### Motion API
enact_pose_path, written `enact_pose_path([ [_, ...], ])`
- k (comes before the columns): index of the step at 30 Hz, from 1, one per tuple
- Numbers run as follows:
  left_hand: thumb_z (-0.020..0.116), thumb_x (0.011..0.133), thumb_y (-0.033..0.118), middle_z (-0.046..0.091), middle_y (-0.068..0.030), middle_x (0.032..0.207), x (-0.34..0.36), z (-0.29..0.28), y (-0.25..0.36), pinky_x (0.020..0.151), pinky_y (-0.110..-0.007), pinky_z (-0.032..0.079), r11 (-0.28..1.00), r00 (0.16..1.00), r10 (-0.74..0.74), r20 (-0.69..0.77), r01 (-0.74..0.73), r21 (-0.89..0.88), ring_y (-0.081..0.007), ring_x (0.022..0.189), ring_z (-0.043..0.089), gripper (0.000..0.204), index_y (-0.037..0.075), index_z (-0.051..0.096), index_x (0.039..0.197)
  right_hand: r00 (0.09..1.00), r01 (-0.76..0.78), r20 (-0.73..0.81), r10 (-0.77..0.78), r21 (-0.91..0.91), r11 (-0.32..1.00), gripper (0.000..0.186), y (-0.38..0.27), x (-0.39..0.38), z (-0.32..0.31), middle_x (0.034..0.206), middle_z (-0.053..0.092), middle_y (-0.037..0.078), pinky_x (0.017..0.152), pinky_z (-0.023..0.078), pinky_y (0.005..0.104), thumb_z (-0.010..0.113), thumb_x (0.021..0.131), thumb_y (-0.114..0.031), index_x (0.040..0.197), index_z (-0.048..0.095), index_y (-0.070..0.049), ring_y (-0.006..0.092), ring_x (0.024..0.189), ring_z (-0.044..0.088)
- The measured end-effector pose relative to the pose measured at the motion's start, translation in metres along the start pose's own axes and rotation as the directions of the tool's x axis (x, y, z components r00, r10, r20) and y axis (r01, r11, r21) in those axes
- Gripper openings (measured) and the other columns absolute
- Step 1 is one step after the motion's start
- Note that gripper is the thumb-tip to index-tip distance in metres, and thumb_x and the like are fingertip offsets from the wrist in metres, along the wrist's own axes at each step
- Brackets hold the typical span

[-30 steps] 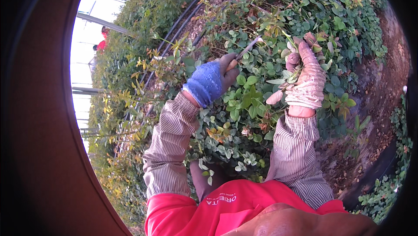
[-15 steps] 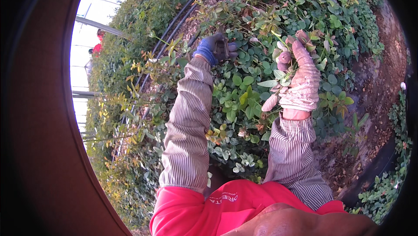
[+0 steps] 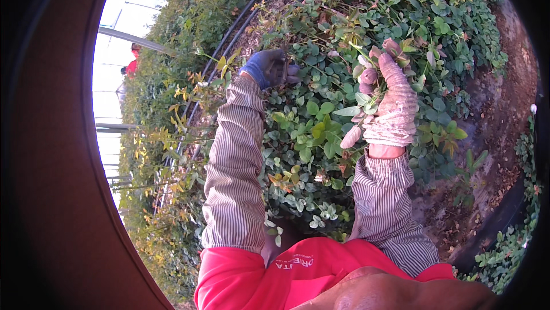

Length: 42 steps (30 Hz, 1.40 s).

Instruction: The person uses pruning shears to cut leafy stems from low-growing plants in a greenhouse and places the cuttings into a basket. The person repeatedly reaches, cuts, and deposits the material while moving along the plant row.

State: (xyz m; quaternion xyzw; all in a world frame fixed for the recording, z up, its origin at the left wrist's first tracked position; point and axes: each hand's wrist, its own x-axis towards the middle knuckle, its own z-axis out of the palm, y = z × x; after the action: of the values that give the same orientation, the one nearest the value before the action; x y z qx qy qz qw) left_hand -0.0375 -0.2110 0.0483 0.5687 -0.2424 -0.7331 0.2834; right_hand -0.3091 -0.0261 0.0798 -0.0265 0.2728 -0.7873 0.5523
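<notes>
My left hand (image 3: 268,68), in a blue and dark grey glove, is over the foliage left of centre. Its fingers are curled, and whatever may be inside them is hidden in shadow. My right hand (image 3: 394,104) wears a pale, soiled knitted glove. It is closed around a small bunch of leafy stems (image 3: 362,99), whose leaves stick out on both sides of the fingers. Beneath both hands spread dense green leafy plants (image 3: 321,129).
Dark hoses (image 3: 234,26) curve through the plants at the upper left. Bare soil (image 3: 487,132) with dry leaves borders the bed on the right. A metal bar (image 3: 137,40) crosses at the left, near a distant person in red (image 3: 132,66). A brown panel (image 3: 54,138) fills the left edge.
My left hand has shifted left and slightly down, with its forearm. The right hand stays almost in place, still holding the stems.
</notes>
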Motion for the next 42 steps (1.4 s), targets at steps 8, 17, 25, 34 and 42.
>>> enact_pose_path([
  [8,0.051,0.099,0.018,0.058,-0.0171,0.088,0.022,0.013,0.020,0.077,-0.068,0.057,0.996,0.984,-0.022,-0.175,0.037,0.081,-0.0423,0.080,0.069,0.022,-0.001,0.049,0.108,0.999,-0.034,-0.003,0.034,0.033,0.999,0.027,0.000,0.000,0.001,0.097,0.068,0.006,0.054,0.046,0.0247,0.066,0.092,-0.013,0.119,0.062,-0.010,0.0117,0.063,0.059],
  [17,0.054,0.095,0.010,0.058,-0.0268,0.101,0.014,0.018,0.025,0.074,-0.068,0.057,0.951,0.986,-0.062,-0.157,0.106,0.291,-0.0452,0.082,0.068,0.028,-0.006,0.047,0.117,0.998,-0.062,-0.017,0.063,0.078,0.995,0.024,0.000,0.002,0.003,0.096,0.068,0.006,0.053,0.044,0.0252,0.065,0.092,-0.012,0.116,0.063,-0.009,0.0129,0.062,0.059],
  [25,0.053,0.097,0.013,0.057,-0.0247,0.103,0.033,0.011,0.028,0.074,-0.066,0.057,0.988,0.991,-0.031,-0.129,0.050,0.149,-0.0434,0.084,0.068,0.031,-0.004,0.043,0.121,0.999,-0.043,-0.002,0.043,0.083,0.996,0.027,0.000,0.003,0.000,0.095,0.069,0.006,0.054,0.044,0.0254,0.066,0.091,-0.013,0.118,0.062,-0.008,0.0123,0.063,0.060],
  [34,0.058,0.096,0.023,0.065,-0.0145,0.085,0.040,0.014,-0.011,0.064,-0.047,0.061,0.927,0.937,0.192,-0.294,-0.075,0.367,-0.0289,0.072,0.069,0.023,0.000,0.056,0.100,0.999,-0.040,-0.002,0.040,0.049,0.998,0.027,-0.001,0.001,0.000,0.094,0.069,0.005,0.054,0.045,0.0245,0.066,0.092,-0.014,0.118,0.062,-0.009,0.0118,0.062,0.060],
  [42,0.047,0.100,0.021,0.066,-0.0164,0.090,0.013,0.012,-0.030,0.062,-0.046,0.060,0.981,0.981,0.091,-0.169,-0.059,0.186,-0.0292,0.069,0.067,0.022,0.000,0.054,0.103,0.999,-0.033,-0.016,0.033,0.056,0.998,0.025,-0.004,0.000,0.001,0.098,0.068,0.006,0.053,0.046,0.0229,0.065,0.093,-0.013,0.118,0.063,-0.009,0.0115,0.064,0.060],
])
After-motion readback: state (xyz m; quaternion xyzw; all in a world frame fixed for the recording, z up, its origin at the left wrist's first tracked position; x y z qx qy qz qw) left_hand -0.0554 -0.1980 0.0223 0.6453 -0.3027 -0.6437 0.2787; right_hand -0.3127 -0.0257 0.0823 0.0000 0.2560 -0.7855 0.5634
